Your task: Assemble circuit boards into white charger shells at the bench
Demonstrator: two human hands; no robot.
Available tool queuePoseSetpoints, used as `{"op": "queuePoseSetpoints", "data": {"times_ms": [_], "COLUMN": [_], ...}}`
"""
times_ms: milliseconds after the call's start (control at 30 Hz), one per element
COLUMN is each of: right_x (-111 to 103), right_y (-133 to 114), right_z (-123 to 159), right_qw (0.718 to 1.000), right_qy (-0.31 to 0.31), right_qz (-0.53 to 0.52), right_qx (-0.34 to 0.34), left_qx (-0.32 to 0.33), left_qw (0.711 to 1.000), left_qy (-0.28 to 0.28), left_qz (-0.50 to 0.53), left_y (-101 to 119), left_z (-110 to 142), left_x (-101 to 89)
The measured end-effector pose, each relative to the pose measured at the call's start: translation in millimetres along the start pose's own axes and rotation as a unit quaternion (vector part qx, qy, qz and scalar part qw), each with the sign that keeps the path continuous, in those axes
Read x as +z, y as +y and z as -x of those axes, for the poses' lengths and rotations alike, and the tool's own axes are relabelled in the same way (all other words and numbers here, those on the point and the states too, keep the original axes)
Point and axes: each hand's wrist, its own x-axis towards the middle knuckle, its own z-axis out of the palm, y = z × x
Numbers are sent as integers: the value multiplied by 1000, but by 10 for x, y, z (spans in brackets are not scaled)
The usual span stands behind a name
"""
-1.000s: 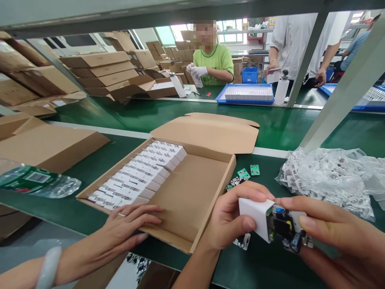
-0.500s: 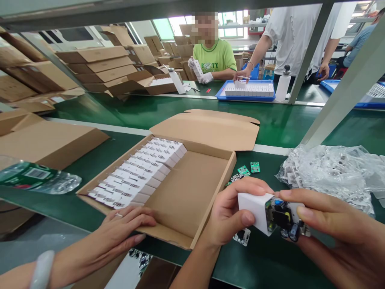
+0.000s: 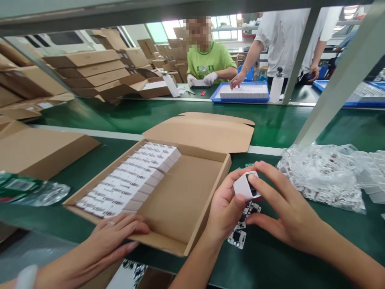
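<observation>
My left hand (image 3: 224, 208) and my right hand (image 3: 285, 206) hold a small white plastic adapter casing (image 3: 243, 185) between them above the green belt. Its dark open end faces my right fingertips, and no circuit board sticks out. Several loose circuit boards (image 3: 239, 237) lie just below my hands. To the left stands an open cardboard box (image 3: 180, 192) with rows of white adapters (image 3: 126, 178) packed along one side. A co-worker's hand (image 3: 117, 235) rests on its front wall.
A plastic bag of parts (image 3: 321, 178) lies right of my hands. A plastic bottle (image 3: 30, 190) lies at the left beside a flat carton (image 3: 39, 152). Across the belt, gloved hands work near a blue tray of white units (image 3: 243, 91). A metal upright (image 3: 333, 88) rises at the right.
The circuit board that stuck out of the white casing is now out of sight. My hands have come closer together and turned the casing. Across the belt, a co-worker's hand has moved onto the tray.
</observation>
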Motion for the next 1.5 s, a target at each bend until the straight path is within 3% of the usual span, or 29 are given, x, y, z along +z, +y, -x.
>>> {"op": "queuePoseSetpoints", "data": {"times_ms": [100,167,267,333,367,433,500,567,700,967,1167,1233,1300,1367,1433,1500], "right_x": [126,52,-325,-666,-823,-1038,-1082,-983,-713,-720,-1099,-1275,-1372,-1340,-1185,-959], "right_y": [101,168,280,394,475,697,973,1247,1596,1696,1425,1242,1031,798,559,343], "right_z": [17,-4,-36,-5,31,135,251,350,463,506,394,354,316,269,201,118], "right_qw": [998,999,998,987,968,893,821,797,781,787,803,837,904,946,945,937], "right_qy": [59,33,4,-8,-46,-170,-262,-283,-289,-253,-203,-172,-86,8,52,65], "right_qz": [16,31,52,104,143,216,245,252,253,223,206,174,74,-69,-173,-208], "right_qx": [-8,-17,23,124,201,356,443,470,492,517,521,490,412,316,274,272], "left_qx": [-53,-70,-79,-72,-70,-69,-68,-64,-49,-59,-45,-43,-35,-24,-11,2], "left_qw": [995,994,995,995,995,995,996,997,998,997,996,995,994,993,991,988], "left_qy": [-84,-79,-50,-52,-55,-53,-45,-34,-26,-47,-70,-81,-93,-113,-134,-154], "left_qz": [17,20,33,43,43,42,43,40,12,18,25,33,37,27,6,-11], "left_y": [56,54,53,77,96,135,160,162,123,65,66,65,58,48,39,32], "left_z": [-45,-77,-113,-113,-105,-77,-44,-17,-9,-37,-20,-7,-2,-9,-23,-33], "left_x": [68,115,160,172,177,193,218,240,244,209,213,218,218,209,194,176]}}
